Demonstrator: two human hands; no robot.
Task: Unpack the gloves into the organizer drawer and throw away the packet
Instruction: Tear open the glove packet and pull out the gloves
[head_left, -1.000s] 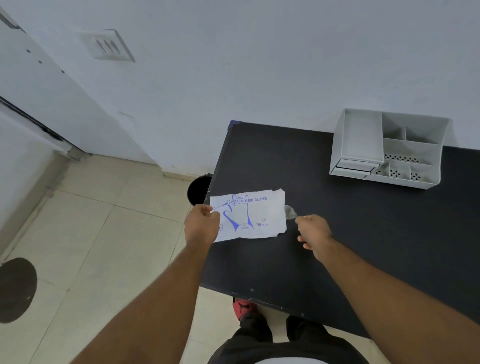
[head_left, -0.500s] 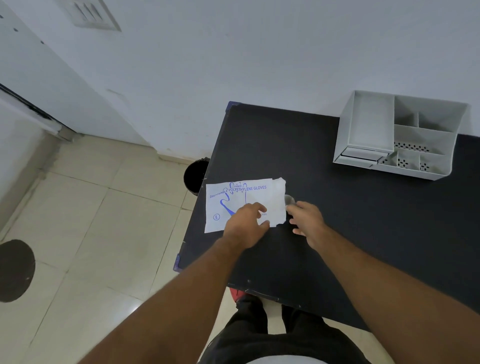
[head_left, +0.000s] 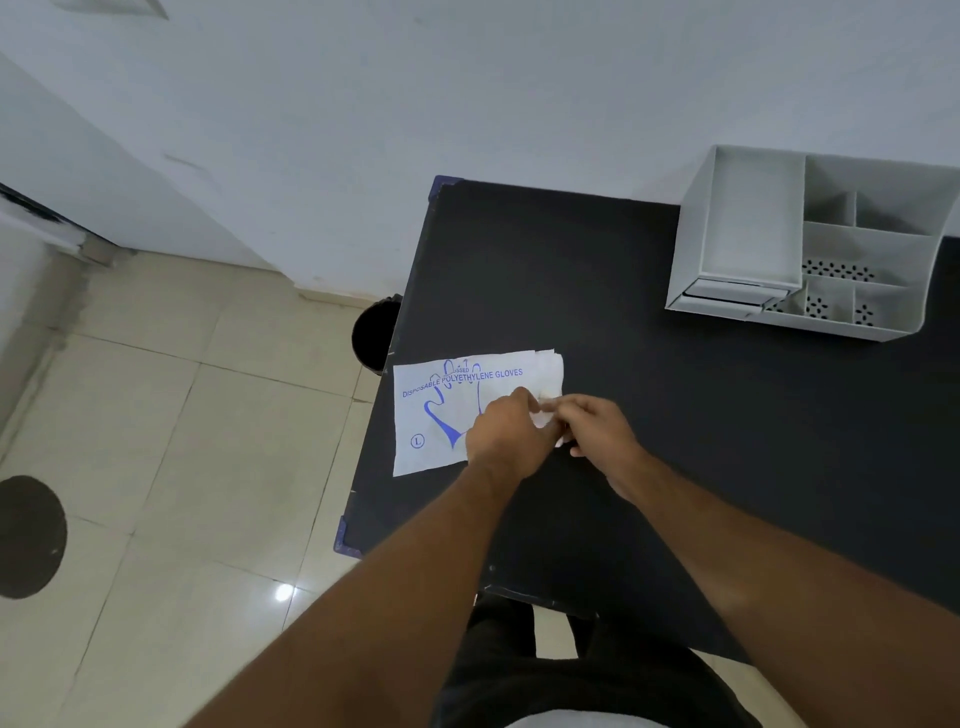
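A white paper glove packet (head_left: 457, 410) with blue print lies flat at the left edge of the black table (head_left: 649, 415). My left hand (head_left: 506, 434) rests on the packet's right half and pins it down. My right hand (head_left: 597, 428) meets it at the packet's open right end, fingers pinched on a bit of translucent glove material (head_left: 545, 415) showing there. The grey organizer (head_left: 810, 244) stands at the table's back right, its drawer (head_left: 732, 297) at the lower left front looking shut.
A black bin (head_left: 375, 332) stands on the tiled floor just left of the table, by the wall. A dark round mark (head_left: 28, 535) lies on the floor at far left. My legs are under the table's near edge.
My left hand has moved from the packet's left end across to its right half. My right hand has closed in on the packet's open end until both hands meet.
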